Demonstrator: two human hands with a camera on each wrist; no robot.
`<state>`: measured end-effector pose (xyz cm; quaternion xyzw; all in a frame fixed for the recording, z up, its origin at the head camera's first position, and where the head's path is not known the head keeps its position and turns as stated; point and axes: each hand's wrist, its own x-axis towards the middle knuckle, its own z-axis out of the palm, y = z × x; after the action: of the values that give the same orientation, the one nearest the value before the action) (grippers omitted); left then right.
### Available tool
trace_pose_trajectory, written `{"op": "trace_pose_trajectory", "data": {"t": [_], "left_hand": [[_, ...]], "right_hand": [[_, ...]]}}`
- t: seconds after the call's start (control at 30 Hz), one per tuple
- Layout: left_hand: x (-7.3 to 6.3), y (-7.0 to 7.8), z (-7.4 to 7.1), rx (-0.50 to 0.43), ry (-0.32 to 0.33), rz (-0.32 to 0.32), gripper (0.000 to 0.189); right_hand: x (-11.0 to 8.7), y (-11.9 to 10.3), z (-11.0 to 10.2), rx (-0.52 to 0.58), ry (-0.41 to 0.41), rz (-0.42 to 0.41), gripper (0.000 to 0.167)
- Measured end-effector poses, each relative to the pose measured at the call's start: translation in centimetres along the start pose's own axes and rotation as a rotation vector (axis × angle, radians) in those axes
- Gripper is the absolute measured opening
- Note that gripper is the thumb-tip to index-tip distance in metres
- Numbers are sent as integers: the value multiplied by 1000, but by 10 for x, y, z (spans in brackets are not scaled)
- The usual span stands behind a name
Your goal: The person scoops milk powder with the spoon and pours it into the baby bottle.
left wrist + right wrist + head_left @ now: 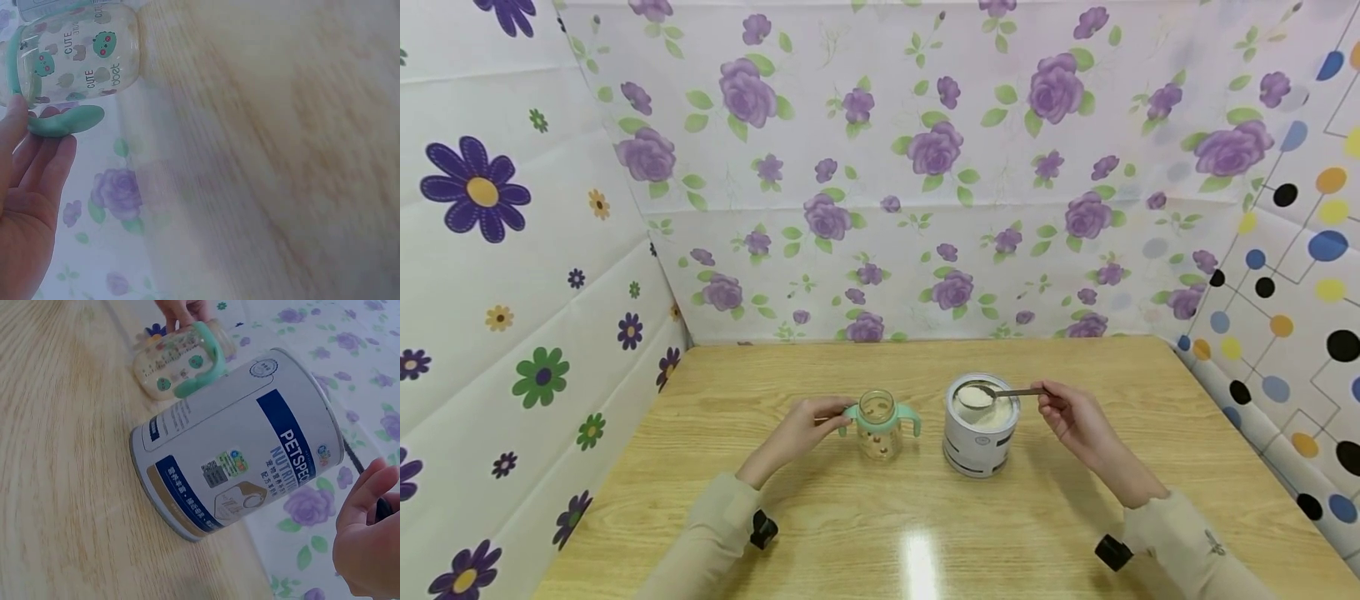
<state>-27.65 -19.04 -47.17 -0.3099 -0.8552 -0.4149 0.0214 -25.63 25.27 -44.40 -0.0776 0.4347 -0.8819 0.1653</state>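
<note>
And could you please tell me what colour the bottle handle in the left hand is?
Mint green; the handle shows best in the left wrist view.

Bottle (pixel 880 442) on table (pixel 842 533), can (pixel 977 454) to right, spoon (pixel 1018 392) at can's mouth

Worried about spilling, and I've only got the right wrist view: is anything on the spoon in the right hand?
Observer: Yes, the head view shows a mound of pale powder on the spoon.
Operator: My can blocks the spoon's bowl. Where is it?
Observer: Seen from the head camera, it lies within the rim of the open can.
Operator: I see the bottle only from its side. Is its top covered?
Observer: No, from above the bottle has an open mouth.
</note>
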Motion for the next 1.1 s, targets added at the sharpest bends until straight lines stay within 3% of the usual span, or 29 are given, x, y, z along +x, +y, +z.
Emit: {"op": "trace_pose_trajectory", "data": {"t": [0.23,0.6,0.9,1.1], "left_hand": [[0,1,-1,7,-6,-8,33],[0,2,-1,-3,-19,-4,36],[-1,1,-1,-8,-16,-2,37],[-1,3,-2,15,-21,-2,37]], "right_hand": [[0,0,-3,34,-12,26,45],[-3,0,-4,65,49,63,42],[-3,0,-3,73,41,51,43],[-1,0,-2,108,-9,42,46]]}}
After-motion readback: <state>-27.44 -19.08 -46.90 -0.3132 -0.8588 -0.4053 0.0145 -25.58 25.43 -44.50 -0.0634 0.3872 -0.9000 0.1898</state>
